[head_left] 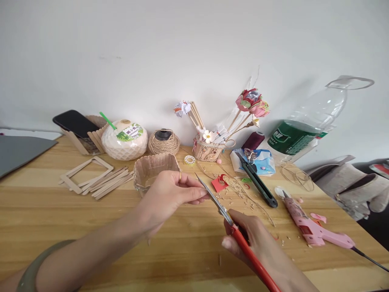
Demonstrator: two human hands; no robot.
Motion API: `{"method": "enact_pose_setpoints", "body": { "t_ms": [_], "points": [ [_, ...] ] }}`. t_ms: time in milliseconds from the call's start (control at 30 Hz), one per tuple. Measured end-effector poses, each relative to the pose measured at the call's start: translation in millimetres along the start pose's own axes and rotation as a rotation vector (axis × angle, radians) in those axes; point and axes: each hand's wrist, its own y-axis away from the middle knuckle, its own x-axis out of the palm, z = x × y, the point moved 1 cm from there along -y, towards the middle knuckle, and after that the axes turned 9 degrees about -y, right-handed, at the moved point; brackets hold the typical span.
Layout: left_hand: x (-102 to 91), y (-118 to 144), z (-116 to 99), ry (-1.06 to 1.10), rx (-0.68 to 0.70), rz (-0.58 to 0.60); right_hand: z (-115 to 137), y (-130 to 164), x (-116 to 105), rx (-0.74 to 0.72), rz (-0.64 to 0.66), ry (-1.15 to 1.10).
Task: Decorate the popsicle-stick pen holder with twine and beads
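Note:
My right hand (253,235) is closed around red-handled scissors (223,211). Their metal blades point up and to the left, with the tip beside the fingers of my left hand (170,190). The thumb and fingertips of that left hand are pinched together; whatever lies between them is too small to make out. Just behind the left hand stands a small box made of craft sticks (156,162), its near side partly hidden by the hand. A scrap of red paper (219,183) lies beyond the blades among small wood chips.
Craft sticks (112,182), a wrapped coconut (124,140) and a twine ball (164,142) are at left. Behind stands a decorated pot (208,150) with paper flowers. A utility knife (258,182), a pink glue gun (316,231) and a large bottle (293,136) occupy the right.

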Motion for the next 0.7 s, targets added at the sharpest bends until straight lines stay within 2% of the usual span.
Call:
{"method": "enact_pose_setpoints", "body": {
  "t_ms": [333,700],
  "points": [
    [0.3,-0.9,0.1,-0.004,-0.022,0.012,-0.7,1.3,0.8,0.029,0.009,0.023],
    [0.3,-0.3,-1.2,-0.002,-0.014,-0.007,-3.5,0.9,2.8,-0.013,0.047,0.009]
  ]
}}
